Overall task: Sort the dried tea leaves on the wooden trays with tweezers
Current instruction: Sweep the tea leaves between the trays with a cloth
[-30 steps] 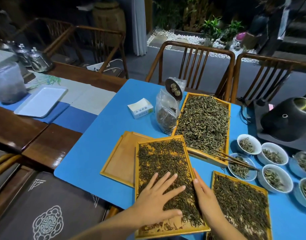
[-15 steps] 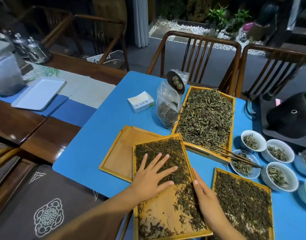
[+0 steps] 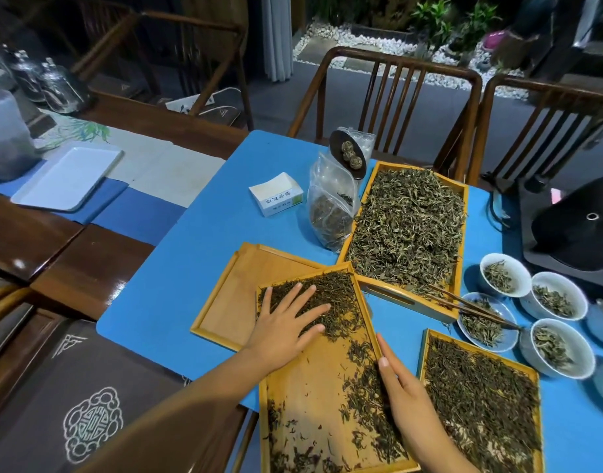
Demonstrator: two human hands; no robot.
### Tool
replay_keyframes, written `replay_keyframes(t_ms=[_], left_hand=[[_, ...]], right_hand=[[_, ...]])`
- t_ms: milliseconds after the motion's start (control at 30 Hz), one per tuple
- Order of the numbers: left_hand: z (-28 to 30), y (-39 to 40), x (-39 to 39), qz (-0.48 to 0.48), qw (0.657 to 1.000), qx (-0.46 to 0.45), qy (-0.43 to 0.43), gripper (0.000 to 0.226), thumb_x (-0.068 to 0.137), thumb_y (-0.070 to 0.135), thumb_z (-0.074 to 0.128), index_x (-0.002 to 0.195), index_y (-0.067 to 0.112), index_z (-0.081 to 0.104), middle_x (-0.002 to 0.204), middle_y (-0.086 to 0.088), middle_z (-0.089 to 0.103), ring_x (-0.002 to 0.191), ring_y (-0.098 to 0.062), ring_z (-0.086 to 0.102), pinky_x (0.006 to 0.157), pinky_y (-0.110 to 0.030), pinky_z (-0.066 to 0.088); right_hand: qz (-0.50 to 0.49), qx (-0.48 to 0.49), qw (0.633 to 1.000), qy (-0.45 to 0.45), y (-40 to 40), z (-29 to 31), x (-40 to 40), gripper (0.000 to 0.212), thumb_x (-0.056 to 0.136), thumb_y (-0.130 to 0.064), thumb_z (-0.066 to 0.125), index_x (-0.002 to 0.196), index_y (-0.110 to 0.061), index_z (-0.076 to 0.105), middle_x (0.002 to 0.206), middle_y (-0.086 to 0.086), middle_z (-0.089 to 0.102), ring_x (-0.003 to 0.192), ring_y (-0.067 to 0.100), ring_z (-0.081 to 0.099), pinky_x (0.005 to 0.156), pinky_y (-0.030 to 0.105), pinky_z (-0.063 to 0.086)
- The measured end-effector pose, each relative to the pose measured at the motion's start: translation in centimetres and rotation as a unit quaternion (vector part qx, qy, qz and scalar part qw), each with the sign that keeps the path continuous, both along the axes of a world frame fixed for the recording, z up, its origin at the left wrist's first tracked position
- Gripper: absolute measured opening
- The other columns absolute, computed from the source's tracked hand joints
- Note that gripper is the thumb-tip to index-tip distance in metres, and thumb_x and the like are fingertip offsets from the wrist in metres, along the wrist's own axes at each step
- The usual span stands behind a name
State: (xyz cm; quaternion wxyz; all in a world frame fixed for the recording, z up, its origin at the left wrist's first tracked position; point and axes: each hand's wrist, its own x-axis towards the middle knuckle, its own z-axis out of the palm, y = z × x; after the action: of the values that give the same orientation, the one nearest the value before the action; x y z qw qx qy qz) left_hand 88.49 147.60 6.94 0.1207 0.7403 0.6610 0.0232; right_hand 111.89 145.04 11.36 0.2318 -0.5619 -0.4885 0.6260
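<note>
On the blue table [image 3: 197,254] a wooden tray [image 3: 313,397] reaches toward its near edge, and both hands work in it. The left hand [image 3: 286,322] lies flat with fingers spread wide, palm down on a heap of dark dried tea leaves [image 3: 337,302] gathered at the tray's far end; it grips nothing. The right hand [image 3: 402,394] stands on edge along the tray's right rim, fingers straight and together, open as well, pressed against a band of loose leaves beside that rim. The middle of the tray is bare wood with scattered bits (a few more sit at its near left corner).

Under the tray's far left corner lies an empty tray [image 3: 238,295]. To the right, near the table's near right corner, a second tray of dark leaves [image 3: 481,401] sits close by. Beyond, toward the far edge, a larger tray [image 3: 409,227] holds paler green leaves. The tweezers [image 3: 477,308] rest untouched, one end on that tray's near right corner and the other over a white bowl [image 3: 487,327], though whether they touch the bowl's rim is hard to tell. More bowls with leaves stand along the right edge. A clear bag [image 3: 330,206] and a small white box [image 3: 276,194] stand left of the large tray.
</note>
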Motion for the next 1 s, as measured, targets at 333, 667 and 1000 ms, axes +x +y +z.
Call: replay_keyframes(t_ms=[333,667,1000], left_hand=[[-0.9,1.2,-1.6,0.008,1.0,0.008,-0.025,0.043,0.099,0.045,0.026,0.142,0.042,0.027,0.157,0.008,0.013,0.145,-0.014,0.003,0.114,-0.046,0.01],[-1.3,1.3,-3.1,0.004,0.998,0.034,-0.06,0.045,0.098,0.017,0.043,0.142,0.027,0.036,0.152,-0.008,0.025,0.14,-0.025,0.022,0.109,-0.045,0.028],[-2.0,1.8,-5.0,0.048,0.993,0.063,-0.089,0.054,0.092,-0.006,0.047,0.138,0.022,0.042,0.15,-0.008,0.028,0.139,-0.025,0.022,0.112,-0.036,0.023]], right_hand=[[0.001,-0.005,1.0,-0.005,0.2,-0.1,-0.3,0.038,0.082,-0.055,0.041,0.118,-0.064,0.037,0.119,-0.046,0.033,0.124,-0.008,0.027,0.104,0.02,0.017],[-0.002,-0.004,1.0,-0.011,-0.2,-0.3,-0.1,0.037,0.081,-0.06,0.042,0.116,-0.071,0.039,0.118,-0.053,0.035,0.117,-0.018,0.03,0.106,0.021,0.017],[0.001,0.002,1.0,-0.019,0.0,-0.1,0.0,0.039,0.085,-0.057,0.041,0.122,-0.066,0.036,0.118,-0.053,0.033,0.123,-0.012,0.028,0.105,0.022,0.017]])
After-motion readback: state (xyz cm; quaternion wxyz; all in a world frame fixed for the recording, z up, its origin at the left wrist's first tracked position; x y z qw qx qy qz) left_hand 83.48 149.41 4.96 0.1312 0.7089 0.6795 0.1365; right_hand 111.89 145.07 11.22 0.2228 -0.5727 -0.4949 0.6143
